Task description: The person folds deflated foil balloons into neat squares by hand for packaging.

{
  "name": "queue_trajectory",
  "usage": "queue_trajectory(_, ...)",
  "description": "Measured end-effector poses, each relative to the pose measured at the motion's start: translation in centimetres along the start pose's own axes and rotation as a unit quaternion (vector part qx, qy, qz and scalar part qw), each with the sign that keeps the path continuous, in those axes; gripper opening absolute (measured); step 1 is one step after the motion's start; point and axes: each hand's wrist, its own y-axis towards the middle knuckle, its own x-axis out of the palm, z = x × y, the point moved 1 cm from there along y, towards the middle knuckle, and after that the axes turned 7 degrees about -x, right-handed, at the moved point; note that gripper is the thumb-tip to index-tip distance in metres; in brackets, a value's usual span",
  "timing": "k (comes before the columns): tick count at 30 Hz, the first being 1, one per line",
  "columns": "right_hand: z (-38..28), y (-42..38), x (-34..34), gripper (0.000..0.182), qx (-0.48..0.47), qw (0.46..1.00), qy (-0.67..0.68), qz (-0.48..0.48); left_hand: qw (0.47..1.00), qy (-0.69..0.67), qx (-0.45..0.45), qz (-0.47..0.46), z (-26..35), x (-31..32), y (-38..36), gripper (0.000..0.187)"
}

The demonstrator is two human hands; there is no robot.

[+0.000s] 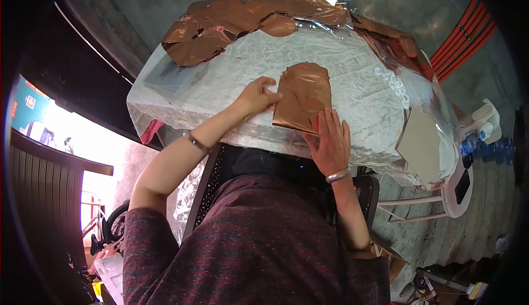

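Note:
A flat, shiny copper-brown foil piece [304, 97], perhaps a bag or a folded sheet, lies on the white lace tablecloth [248, 65] in front of me. Its far edge is rounded and wavy, with a small red spot near it. At its left edge is my left hand [258, 97], thumb and fingers bent and apart, fingertips at or very near the foil. My right hand [332, 142] rests flat over the near right corner, fingers stretched out. Neither hand is closed around anything.
More copper-brown foil pieces [220, 21] and clear plastic [330, 1] line the table's far edge. On the right are white rings [392, 85], a beige card [421, 145], a stool [458, 195] and plastic bottles [493, 152]. A transparent sheet [173, 76] lies at left.

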Motion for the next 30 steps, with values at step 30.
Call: queue_trajectory(30, -0.2, 0.1, -0.4, 0.067, 0.007, 1.0, 0.006, -0.03, 0.849, 0.357, 0.386, 0.054, 0.5, 0.8, 3.5, 0.045)
